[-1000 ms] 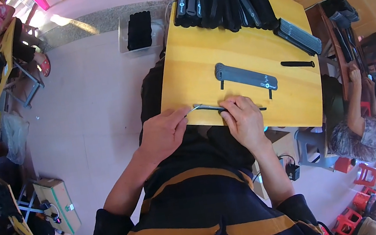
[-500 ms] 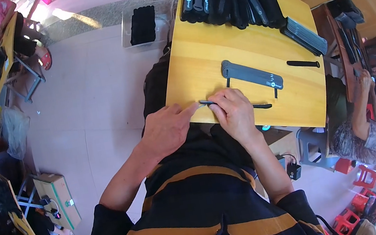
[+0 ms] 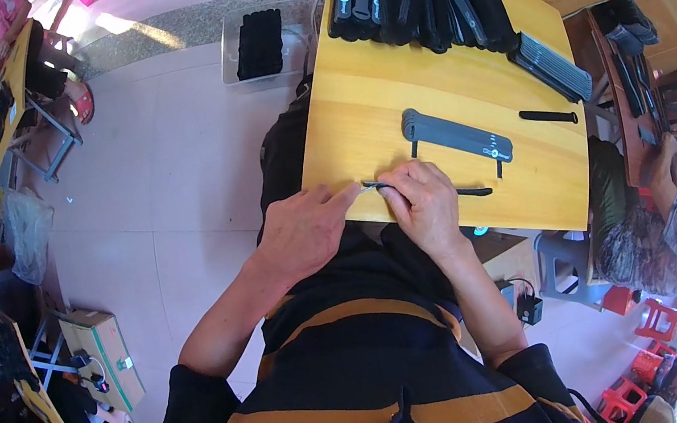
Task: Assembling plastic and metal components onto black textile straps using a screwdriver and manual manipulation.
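Observation:
Near the table's front edge, my right hand (image 3: 424,201) grips a narrow black strap (image 3: 474,192), whose tail sticks out beyond the hand onto the wood. My left hand (image 3: 301,232) is closed, its thumb and forefinger pinching at the strap's other end; a thin pale bit shows there, too small to name. Just beyond my right hand lies a small stack of long dark grey cards (image 3: 457,136) with rounded ends and black strips poking out beneath it. A second black strap (image 3: 548,116) rests by itself to the right.
Bundles of black and grey carded straps (image 3: 415,3) line the far side of the yellow table (image 3: 348,110). A fanned stack of grey cards (image 3: 550,67) sits at the right edge. On the floor, a clear bin (image 3: 229,63) holds black pieces. Another person (image 3: 657,246) works at right.
My hands stay almost in place, with the same strap still between them. The person at the right has lowered their arm a little. The view has shifted slightly.

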`<move>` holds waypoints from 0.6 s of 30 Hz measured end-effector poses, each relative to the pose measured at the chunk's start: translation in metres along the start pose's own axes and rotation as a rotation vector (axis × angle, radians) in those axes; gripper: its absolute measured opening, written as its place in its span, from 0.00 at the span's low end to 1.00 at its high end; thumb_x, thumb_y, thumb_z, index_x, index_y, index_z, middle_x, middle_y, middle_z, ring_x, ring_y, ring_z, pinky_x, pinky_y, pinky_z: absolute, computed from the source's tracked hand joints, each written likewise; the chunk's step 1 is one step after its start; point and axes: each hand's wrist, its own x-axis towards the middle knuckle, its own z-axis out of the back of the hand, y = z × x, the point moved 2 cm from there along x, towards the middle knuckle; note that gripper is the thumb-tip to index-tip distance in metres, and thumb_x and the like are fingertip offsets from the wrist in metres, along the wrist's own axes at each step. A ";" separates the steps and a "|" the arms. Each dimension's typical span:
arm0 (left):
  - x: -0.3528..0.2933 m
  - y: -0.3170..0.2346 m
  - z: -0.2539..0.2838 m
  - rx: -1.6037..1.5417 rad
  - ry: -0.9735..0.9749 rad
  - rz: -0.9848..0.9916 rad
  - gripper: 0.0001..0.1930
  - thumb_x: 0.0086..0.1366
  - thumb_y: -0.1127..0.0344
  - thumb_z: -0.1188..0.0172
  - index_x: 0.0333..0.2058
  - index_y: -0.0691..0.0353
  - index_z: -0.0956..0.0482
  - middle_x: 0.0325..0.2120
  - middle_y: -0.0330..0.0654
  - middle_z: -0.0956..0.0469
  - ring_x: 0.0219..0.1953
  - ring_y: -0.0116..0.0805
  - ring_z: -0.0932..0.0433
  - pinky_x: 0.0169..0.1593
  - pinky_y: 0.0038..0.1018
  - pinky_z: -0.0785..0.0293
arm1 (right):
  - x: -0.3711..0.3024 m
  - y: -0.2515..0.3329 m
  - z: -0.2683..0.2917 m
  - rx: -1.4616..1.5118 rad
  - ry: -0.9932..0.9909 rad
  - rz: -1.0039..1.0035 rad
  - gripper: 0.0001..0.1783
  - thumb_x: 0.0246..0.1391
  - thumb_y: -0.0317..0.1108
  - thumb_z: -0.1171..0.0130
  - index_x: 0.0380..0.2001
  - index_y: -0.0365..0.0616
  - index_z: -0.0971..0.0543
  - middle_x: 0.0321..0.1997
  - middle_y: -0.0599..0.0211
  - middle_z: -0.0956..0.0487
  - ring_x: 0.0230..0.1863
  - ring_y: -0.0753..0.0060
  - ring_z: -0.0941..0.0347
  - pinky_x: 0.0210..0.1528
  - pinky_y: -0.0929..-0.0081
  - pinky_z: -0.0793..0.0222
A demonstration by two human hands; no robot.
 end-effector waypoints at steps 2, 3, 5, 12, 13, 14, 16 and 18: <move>0.000 -0.001 0.002 0.003 0.005 -0.003 0.19 0.67 0.68 0.39 0.57 0.53 0.21 0.36 0.41 0.17 0.36 0.42 0.15 0.34 0.37 0.20 | 0.000 0.000 0.000 0.006 -0.015 0.006 0.08 0.51 0.30 0.30 0.36 0.47 0.16 0.33 0.66 0.22 0.40 0.56 0.23 0.43 0.60 0.27; 0.001 -0.001 0.003 0.007 0.024 -0.008 0.19 0.67 0.68 0.39 0.57 0.53 0.21 0.35 0.41 0.18 0.36 0.42 0.15 0.34 0.37 0.20 | -0.001 0.000 0.000 0.010 -0.015 0.002 0.08 0.50 0.30 0.30 0.35 0.47 0.16 0.33 0.66 0.22 0.40 0.57 0.23 0.43 0.60 0.26; 0.002 -0.002 0.004 0.014 0.043 -0.013 0.19 0.67 0.68 0.39 0.57 0.53 0.21 0.34 0.41 0.18 0.36 0.42 0.16 0.35 0.37 0.20 | -0.001 -0.001 -0.001 0.016 -0.018 -0.003 0.08 0.50 0.29 0.30 0.35 0.47 0.15 0.33 0.66 0.22 0.40 0.57 0.22 0.43 0.60 0.26; 0.006 -0.007 0.003 0.022 0.068 -0.025 0.19 0.67 0.68 0.40 0.56 0.53 0.20 0.32 0.42 0.19 0.35 0.42 0.16 0.34 0.38 0.20 | -0.003 -0.003 -0.002 0.042 -0.037 0.012 0.08 0.49 0.29 0.29 0.34 0.46 0.15 0.33 0.66 0.21 0.39 0.57 0.22 0.42 0.59 0.26; 0.007 -0.008 0.003 0.026 0.070 -0.028 0.19 0.67 0.67 0.40 0.57 0.52 0.20 0.32 0.42 0.19 0.35 0.42 0.16 0.34 0.38 0.20 | -0.003 -0.003 -0.002 0.046 -0.033 0.013 0.08 0.49 0.29 0.29 0.34 0.46 0.15 0.33 0.66 0.21 0.39 0.57 0.22 0.42 0.59 0.26; 0.007 -0.008 0.003 0.028 0.071 -0.029 0.19 0.67 0.67 0.40 0.57 0.52 0.20 0.32 0.42 0.19 0.35 0.42 0.16 0.34 0.38 0.20 | -0.003 -0.003 -0.002 0.046 -0.035 0.013 0.08 0.49 0.29 0.29 0.34 0.46 0.15 0.33 0.66 0.21 0.39 0.57 0.22 0.42 0.59 0.26; 0.008 -0.009 0.002 0.030 0.063 -0.038 0.19 0.67 0.67 0.39 0.57 0.52 0.20 0.31 0.42 0.20 0.34 0.43 0.16 0.33 0.39 0.20 | -0.003 -0.003 -0.002 0.058 -0.038 0.012 0.08 0.49 0.29 0.28 0.34 0.46 0.15 0.32 0.66 0.21 0.38 0.56 0.22 0.42 0.59 0.26; 0.009 -0.009 0.003 0.037 0.067 -0.044 0.19 0.67 0.67 0.39 0.57 0.52 0.20 0.31 0.42 0.20 0.34 0.43 0.16 0.33 0.39 0.20 | -0.003 -0.003 -0.002 0.060 -0.042 0.015 0.08 0.49 0.29 0.28 0.34 0.46 0.15 0.32 0.66 0.21 0.38 0.56 0.22 0.41 0.59 0.26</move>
